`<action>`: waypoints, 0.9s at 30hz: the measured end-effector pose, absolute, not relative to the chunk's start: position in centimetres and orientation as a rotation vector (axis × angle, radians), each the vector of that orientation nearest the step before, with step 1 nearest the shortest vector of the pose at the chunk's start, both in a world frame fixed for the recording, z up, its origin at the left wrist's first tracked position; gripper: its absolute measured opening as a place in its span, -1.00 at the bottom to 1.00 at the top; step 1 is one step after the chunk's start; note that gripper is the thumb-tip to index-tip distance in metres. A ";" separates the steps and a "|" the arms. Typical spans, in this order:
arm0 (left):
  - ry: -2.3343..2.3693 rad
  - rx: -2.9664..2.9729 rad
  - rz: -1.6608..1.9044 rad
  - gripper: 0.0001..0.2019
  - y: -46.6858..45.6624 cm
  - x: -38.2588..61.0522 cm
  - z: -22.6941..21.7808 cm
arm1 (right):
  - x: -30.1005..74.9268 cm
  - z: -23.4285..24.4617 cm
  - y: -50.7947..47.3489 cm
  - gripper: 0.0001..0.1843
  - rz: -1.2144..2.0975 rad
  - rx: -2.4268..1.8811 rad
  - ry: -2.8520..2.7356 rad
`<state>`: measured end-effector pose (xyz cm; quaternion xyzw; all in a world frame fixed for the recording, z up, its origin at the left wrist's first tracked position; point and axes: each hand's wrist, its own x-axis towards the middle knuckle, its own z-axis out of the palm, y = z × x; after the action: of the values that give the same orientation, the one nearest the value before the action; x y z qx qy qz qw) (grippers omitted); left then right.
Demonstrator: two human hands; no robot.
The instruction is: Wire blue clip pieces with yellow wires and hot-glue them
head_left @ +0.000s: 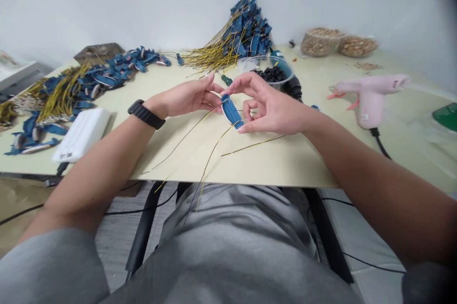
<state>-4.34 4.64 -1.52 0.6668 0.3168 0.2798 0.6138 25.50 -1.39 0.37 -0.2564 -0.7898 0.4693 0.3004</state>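
Note:
My right hand (273, 106) grips a small blue curved plastic piece (233, 112) with a pale edge, its thumb at the lower end and its index finger at the upper end. Thin yellow and black wires (210, 154) run from both ends of the piece, hanging toward the table's front edge and past it. Close by on the left is my left hand (200, 95), thumb raised apart from the fingers, fingertips beside the piece's upper end. Whether they touch it I cannot tell. Another yellow and black wire (250, 146) lies beneath my right hand.
Wired blue pieces are heaped at the back (250, 33) and left (103, 75). A clear tub (291, 73) holds small black parts. On the right lies a pink glue gun (371, 92) with its cord; a white box (84, 132) sits left. Tubs of brown bits (321, 42) stand behind.

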 end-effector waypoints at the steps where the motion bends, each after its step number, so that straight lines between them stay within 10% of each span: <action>1: 0.693 1.509 0.601 -0.37 4.7 -4.3 -1.6 | 25.5 0.4 -1.4 -0.19 1.258 -0.670 -2.080; 12: 0.419 1.292 0.363 -0.03 3.5 -2.1 -3.1 | 25.9 -0.3 0.0 -0.11 1.235 -0.556 -2.072; 27: 0.328 1.146 0.370 -0.28 3.5 -2.0 -3.5 | 26.0 -0.7 0.2 -0.09 1.290 -0.517 -2.073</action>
<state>-1.97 3.54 -3.50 0.5367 0.1536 0.1732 0.8114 26.03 0.21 -0.69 -0.1963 -0.7877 0.4903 0.3172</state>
